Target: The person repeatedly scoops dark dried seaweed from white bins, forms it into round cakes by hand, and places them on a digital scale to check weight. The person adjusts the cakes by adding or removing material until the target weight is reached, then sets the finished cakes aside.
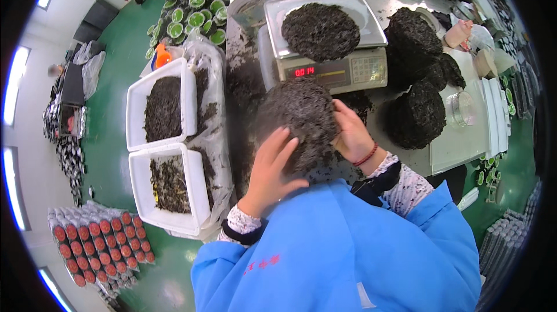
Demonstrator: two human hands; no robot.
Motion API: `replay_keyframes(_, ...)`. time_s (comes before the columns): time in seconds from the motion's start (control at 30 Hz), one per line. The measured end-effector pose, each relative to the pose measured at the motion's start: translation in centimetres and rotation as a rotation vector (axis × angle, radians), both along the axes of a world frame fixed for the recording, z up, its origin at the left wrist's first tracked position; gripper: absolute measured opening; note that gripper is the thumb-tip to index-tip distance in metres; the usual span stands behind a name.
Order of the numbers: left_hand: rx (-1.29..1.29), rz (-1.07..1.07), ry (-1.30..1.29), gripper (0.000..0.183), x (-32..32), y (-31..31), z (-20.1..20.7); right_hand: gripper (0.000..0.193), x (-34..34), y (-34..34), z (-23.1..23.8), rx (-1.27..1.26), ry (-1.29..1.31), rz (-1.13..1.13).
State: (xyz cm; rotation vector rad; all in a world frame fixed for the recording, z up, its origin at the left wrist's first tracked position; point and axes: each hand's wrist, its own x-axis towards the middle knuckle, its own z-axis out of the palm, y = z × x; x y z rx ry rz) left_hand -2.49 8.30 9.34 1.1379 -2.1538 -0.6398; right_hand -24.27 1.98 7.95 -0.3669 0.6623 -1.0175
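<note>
In front of my chest is a round, dark cake of dried seaweed (304, 112), slightly smeared by motion. My right hand (354, 135) grips its right edge, fingertips on top and thumb lower down. Over the cake's lower left is my left hand (270, 164), fingers stretched out and thumb held apart; whether it bears any weight I cannot tell. Just beyond, another seaweed cake (322, 31) lies on the metal pan of a digital scale (365, 68) with a lit red display. To the right, several more cakes (415, 115) are stacked on the table.
Two white plastic bins (133, 120) with dark flakes stand at left beside clear plastic sheeting (217, 196). A clear round tub (462, 108) sits at right. Behind the bins are an orange-handled tool (162, 55) and many green-labelled packs (197, 19). Loose crumbs litter the table (246, 60).
</note>
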Motion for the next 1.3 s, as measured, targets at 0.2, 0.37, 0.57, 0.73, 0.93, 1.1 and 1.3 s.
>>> replay_keyframes(0.2, -0.056, 0.347, -0.059, 0.058, 2.7, -1.0, -2.3, 0.038, 2.8, -1.6, 1.4, -0.113, 0.141, 0.232)
replay_keyframes(0.37, 0.380, 0.627, 1.386, 0.040, 4.7, -6.0, -1.2, 0.031, -2.3, -12.9, 2.7, -0.985, 1.323, -0.115)
replay_keyframes(0.57, 0.805, -0.251, 1.835, 0.057, -0.3, -17.8, 1.8, 0.038, -6.4, -22.8, 1.3, -1.266, 1.911, 0.203)
replay_keyframes(0.73, 0.751, -0.121, 1.616, 0.062, -7.5, -25.9, -0.3, 0.047, -4.0, -25.1, 2.7, -1.329, 2.066, 0.726)
replay_keyframes(0.93, 0.892, -0.029, 1.832, 0.061, -10.1, -29.4, -6.4, 0.051, -3.3, -26.0, 1.6, -1.416, 2.072, 0.675)
replay_keyframes(1.1, 0.894, 0.008, 1.858, 0.060, -10.0, -29.1, -6.8, 0.027, -3.1, -25.9, -0.6, -1.552, 2.036, 0.416)
replay_keyframes(1.3, 0.857, -0.004, 1.837, 0.057, -9.9, -29.0, -5.9, 0.014, -3.6, -26.1, -3.6, -1.542, 2.019, 0.116)
